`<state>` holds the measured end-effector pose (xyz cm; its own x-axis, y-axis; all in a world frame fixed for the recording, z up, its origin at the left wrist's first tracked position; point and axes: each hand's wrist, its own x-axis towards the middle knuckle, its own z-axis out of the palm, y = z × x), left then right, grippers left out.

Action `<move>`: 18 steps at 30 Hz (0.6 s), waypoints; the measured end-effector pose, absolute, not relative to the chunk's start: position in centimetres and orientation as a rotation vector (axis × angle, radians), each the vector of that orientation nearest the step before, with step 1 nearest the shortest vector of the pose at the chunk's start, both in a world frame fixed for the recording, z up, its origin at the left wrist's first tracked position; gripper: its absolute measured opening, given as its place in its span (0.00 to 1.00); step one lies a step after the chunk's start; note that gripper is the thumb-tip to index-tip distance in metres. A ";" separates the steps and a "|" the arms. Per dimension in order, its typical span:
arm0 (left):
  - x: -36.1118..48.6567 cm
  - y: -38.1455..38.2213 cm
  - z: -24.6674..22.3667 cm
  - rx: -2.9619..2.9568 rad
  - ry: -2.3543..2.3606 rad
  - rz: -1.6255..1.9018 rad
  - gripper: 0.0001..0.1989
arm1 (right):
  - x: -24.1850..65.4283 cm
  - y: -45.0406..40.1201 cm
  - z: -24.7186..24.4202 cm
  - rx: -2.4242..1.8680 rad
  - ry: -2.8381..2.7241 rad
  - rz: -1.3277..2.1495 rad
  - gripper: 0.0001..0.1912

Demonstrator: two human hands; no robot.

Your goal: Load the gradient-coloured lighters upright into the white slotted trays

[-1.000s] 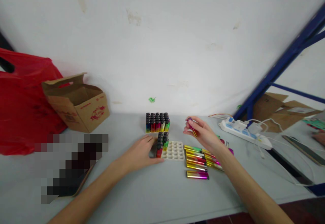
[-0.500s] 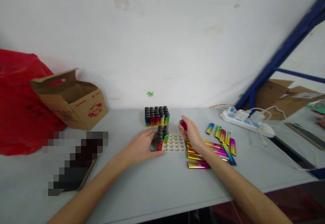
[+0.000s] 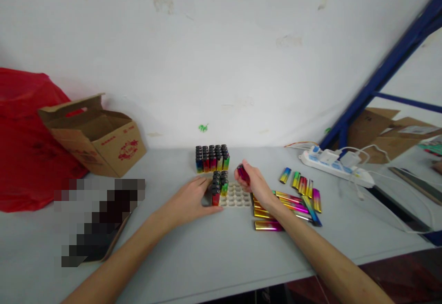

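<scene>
Head view: right hand (image 3: pixel 255 185), lighter (image 3: pixel 243 174) nearer tray (image 3: pixel 238 196).

Open cardboard box (image 3: pixel 120 145) beside a red plastic bag (image 3: pixel 31 143).

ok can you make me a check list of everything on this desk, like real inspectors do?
Surface: grey tabletop, no spill seen.
Job's things: pale holed tray with standing lighters at its left; a fuller block of lighters behind; loose lighters lying to the right.
Clutter: open carton, red bag; a dark thing at left is too blurred to name.
Grips: left grip curves round the tray's left end, pressure can't be told; right grip holds a purple lighter.
Cables: white cables loose beside the power strip.
Surroundings: stained wall, blue frame.
</scene>
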<state>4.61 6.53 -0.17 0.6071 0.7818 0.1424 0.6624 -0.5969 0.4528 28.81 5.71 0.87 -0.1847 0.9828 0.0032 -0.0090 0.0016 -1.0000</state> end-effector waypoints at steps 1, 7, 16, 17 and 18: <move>4.6 6.6 -0.2 2.479 1.152 0.475 0.33 | 28.8 5.5 0.9 -1.072 -1.377 1.313 0.34; 4.5 6.6 -0.5 2.460 1.121 0.537 0.31 | 29.3 3.8 2.6 -0.959 -1.877 0.670 0.21; 4.6 6.5 0.0 2.447 1.118 0.478 0.33 | 29.7 3.6 1.4 -1.043 -2.136 0.491 0.18; 4.7 6.5 0.0 2.449 1.124 0.481 0.33 | 29.7 3.7 1.2 -1.043 -2.147 0.484 0.19; 4.7 6.5 -0.1 2.451 1.127 0.487 0.32 | 29.8 3.7 1.1 -1.042 -2.162 0.487 0.20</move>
<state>4.66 6.47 -0.05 0.6148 0.7752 0.1453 0.6367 -0.5965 0.4886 29.78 3.73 1.12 -0.4491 0.7917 0.4142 0.5373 0.6097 -0.5827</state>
